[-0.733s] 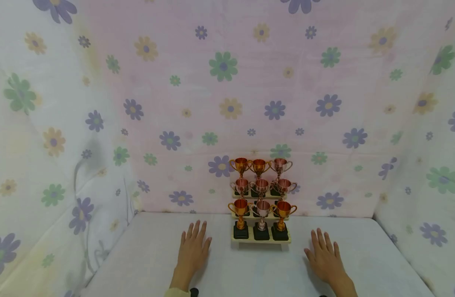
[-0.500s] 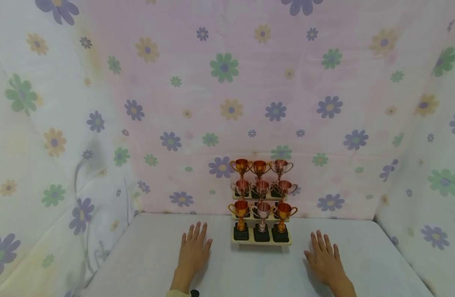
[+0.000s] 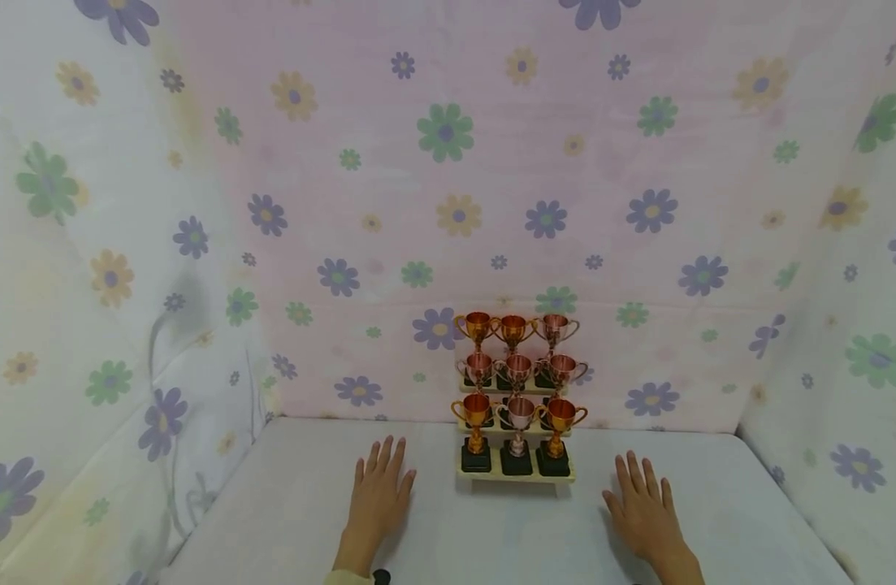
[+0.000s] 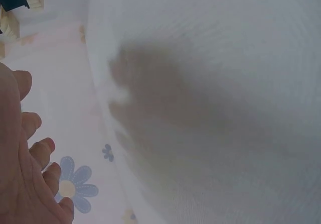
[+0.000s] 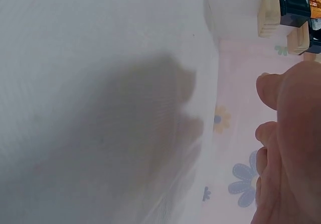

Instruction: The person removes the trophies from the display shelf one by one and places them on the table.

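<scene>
A three-tier wooden stand (image 3: 517,478) holds small two-handled trophy cups on black square bases. On its front tier are a gold trophy (image 3: 476,410), a pale pink one (image 3: 520,413) and another gold trophy (image 3: 561,414). The middle row is rose-coloured; at the back stand two gold trophies and a rose one (image 3: 556,327). To the left of the stand, my left hand (image 3: 378,491) is palm down with fingers extended, holding nothing. My right hand (image 3: 643,512) is likewise spread on the right side. Both wrist views show the hands' shadows on the white surface below.
A white-covered table (image 3: 506,544) lies under everything. Flower-printed cloth (image 3: 389,187) hangs behind it and along both sides. At the left, a thin curved cable-like shape (image 3: 152,349) shows against the cloth.
</scene>
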The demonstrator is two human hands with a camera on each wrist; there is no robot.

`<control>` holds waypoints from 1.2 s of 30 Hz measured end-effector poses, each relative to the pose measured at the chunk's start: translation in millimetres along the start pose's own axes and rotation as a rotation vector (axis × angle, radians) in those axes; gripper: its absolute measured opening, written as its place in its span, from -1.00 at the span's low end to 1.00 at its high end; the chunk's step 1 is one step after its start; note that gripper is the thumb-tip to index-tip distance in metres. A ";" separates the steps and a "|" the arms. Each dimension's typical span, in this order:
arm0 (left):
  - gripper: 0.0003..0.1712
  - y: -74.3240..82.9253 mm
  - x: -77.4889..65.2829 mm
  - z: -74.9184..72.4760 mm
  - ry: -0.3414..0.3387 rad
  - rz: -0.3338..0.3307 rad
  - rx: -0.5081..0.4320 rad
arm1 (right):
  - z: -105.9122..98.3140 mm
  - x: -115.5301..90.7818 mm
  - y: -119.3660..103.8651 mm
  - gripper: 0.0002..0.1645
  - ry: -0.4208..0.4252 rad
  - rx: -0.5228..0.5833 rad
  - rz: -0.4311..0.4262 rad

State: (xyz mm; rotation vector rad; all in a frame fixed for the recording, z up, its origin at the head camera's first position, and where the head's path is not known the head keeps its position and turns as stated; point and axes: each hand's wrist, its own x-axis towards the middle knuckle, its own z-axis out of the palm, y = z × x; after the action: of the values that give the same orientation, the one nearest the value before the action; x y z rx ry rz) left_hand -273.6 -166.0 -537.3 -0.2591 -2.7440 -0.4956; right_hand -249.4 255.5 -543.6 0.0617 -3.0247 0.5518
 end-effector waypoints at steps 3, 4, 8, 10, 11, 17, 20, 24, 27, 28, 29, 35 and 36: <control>-0.38 -0.1 -0.9 -1.1 0.009 0.005 0.003 | -0.3 -1.2 -0.1 -0.15 0.014 -0.008 -0.006; -0.38 0.3 -0.8 -2.1 0.007 0.005 0.001 | -0.6 -1.5 -0.2 -0.15 0.018 -0.005 -0.008; -0.39 4.5 4.2 -7.5 -0.003 0.020 -0.044 | -8.1 -1.0 -5.5 -0.06 0.031 0.055 -0.021; -0.40 9.7 8.6 -11.0 -0.014 0.016 -0.130 | -17.7 0.5 -14.9 0.04 0.058 0.162 -0.040; -0.40 13.1 10.7 -12.6 -0.024 0.008 -0.191 | -23.8 1.1 -21.4 0.10 0.081 0.229 -0.053; -0.39 39.6 20.2 -12.3 -0.107 -0.085 -0.596 | -52.4 5.8 -63.5 0.26 0.319 0.603 -0.138; -0.40 50.4 20.8 -3.3 -0.192 -0.154 -0.713 | -55.3 11.1 -76.4 0.27 0.335 0.710 -0.128; -0.47 56.9 19.5 15.6 -0.298 -0.269 -0.913 | -50.2 22.0 -83.7 0.24 0.280 0.809 -0.105; -0.52 59.1 19.6 28.6 -0.315 -0.348 -1.075 | -45.5 29.8 -84.4 0.19 0.262 0.874 -0.102; -0.53 59.8 19.9 31.6 -0.310 -0.363 -1.108 | -44.3 32.1 -84.3 0.17 0.263 0.896 -0.105; -0.53 60.6 20.4 34.0 -0.304 -0.375 -1.128 | -43.2 34.1 -84.1 0.15 0.266 0.911 -0.108; -0.54 62.7 23.6 40.6 -0.261 -0.451 -1.194 | -37.6 46.4 -84.5 -0.04 0.300 0.946 -0.157; -0.54 62.4 23.7 41.1 -0.254 -0.465 -1.214 | -36.8 48.3 -85.2 -0.08 0.300 0.949 -0.161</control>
State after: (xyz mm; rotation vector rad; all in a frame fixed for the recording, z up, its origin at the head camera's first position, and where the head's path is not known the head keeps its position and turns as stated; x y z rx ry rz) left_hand -293.0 -90.5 -546.0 0.0666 -2.3108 -2.3259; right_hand -291.1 187.6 -475.9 0.2343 -2.1896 1.7126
